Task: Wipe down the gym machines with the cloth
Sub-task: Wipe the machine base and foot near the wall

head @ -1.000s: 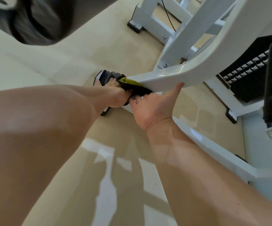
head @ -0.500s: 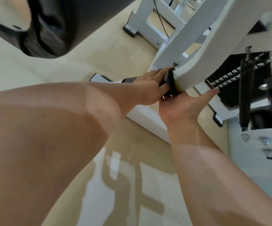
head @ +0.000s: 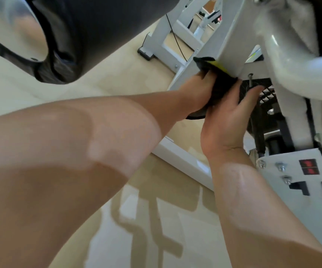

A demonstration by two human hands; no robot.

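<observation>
Mid-wipe, the left hand [head: 193, 90] clutched the black yellow-edged cloth [head: 221, 83] against the white metal beam [head: 228, 45] above, the right hand [head: 226, 118] bracing it with straight fingers; the next move probably needed a slide along the beam.

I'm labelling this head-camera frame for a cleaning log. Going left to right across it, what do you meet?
Black roller pad → left hand → black and yellow cloth → red labels. The right hand overlaps the cloth, so it is left out.
</observation>
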